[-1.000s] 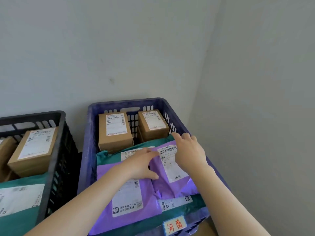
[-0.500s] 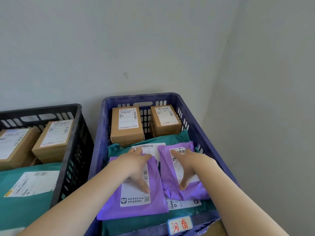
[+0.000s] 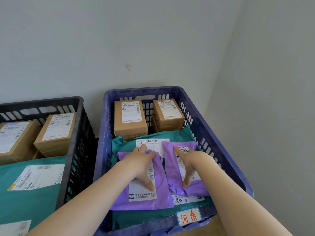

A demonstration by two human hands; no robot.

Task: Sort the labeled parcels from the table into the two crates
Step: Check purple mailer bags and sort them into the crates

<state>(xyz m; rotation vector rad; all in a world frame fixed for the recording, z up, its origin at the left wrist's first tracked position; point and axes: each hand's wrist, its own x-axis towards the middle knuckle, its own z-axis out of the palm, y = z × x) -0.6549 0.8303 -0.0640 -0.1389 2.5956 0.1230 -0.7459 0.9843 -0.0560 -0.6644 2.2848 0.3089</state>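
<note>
Two purple mailer bags lie side by side in the blue crate (image 3: pixel 228 147), on top of a teal mailer (image 3: pixel 170 135). My left hand (image 3: pixel 142 163) presses flat on the left purple bag (image 3: pixel 141 200), fingers spread over its label. With straight fingers and thumb pointing back, my right hand (image 3: pixel 189 162) rests flat on the right purple bag (image 3: pixel 173 169). Behind them two brown labeled boxes, one on the left (image 3: pixel 130 116) and one on the right (image 3: pixel 167 113), stand against the crate's far wall.
A black crate (image 3: pixel 75 142) at the left holds brown boxes (image 3: pixel 56 132) and a teal mailer (image 3: pixel 32 198). A red-lettered tag (image 3: pixel 188 217) is on the blue crate's near rim. Grey walls meet in a corner behind and to the right.
Both hands went from handling the right purple bag to lying flat, one on each purple bag. The view shifted left and the bags settled lower in the crate.
</note>
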